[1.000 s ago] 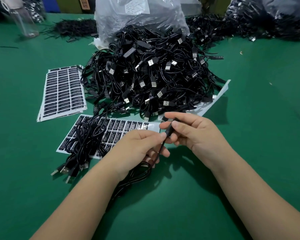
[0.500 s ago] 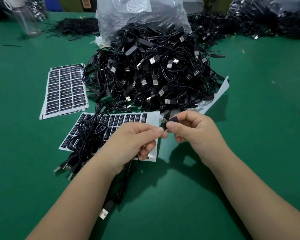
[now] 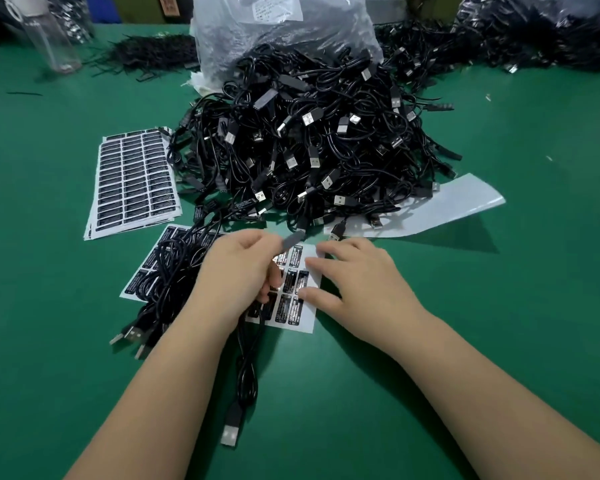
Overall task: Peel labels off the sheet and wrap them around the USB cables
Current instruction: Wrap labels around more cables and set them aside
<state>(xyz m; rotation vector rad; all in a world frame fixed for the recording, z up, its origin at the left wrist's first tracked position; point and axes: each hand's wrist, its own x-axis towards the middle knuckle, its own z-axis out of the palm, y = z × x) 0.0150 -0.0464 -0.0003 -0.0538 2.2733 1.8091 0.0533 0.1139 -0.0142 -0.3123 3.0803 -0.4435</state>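
Observation:
My left hand [image 3: 238, 271] grips a black USB cable over the label sheet [image 3: 310, 318]. The cable's blurred end [image 3: 291, 239] sticks out past my fingers. Its cord runs under my wrist down to a USB plug [image 3: 230, 434] on the mat. My right hand [image 3: 359, 284] rests on the sheet's right edge, its straight fingertips touching the black labels [image 3: 293, 308]. It holds nothing. Part of the sheet is hidden under my left hand.
A bundle of black cables [image 3: 167, 275] lies across the sheet's left part. Behind it rise a big pile of USB cables [image 3: 309, 150] and a plastic bag [image 3: 281, 36]. A stack of label sheets [image 3: 136, 178] lies left, a bare backing sheet [image 3: 447, 206] right, a bottle [image 3: 49, 39] far left.
My right hand has let go of the cable end and come down onto the label sheet. My left hand keeps the cable and has shifted over the sheet.

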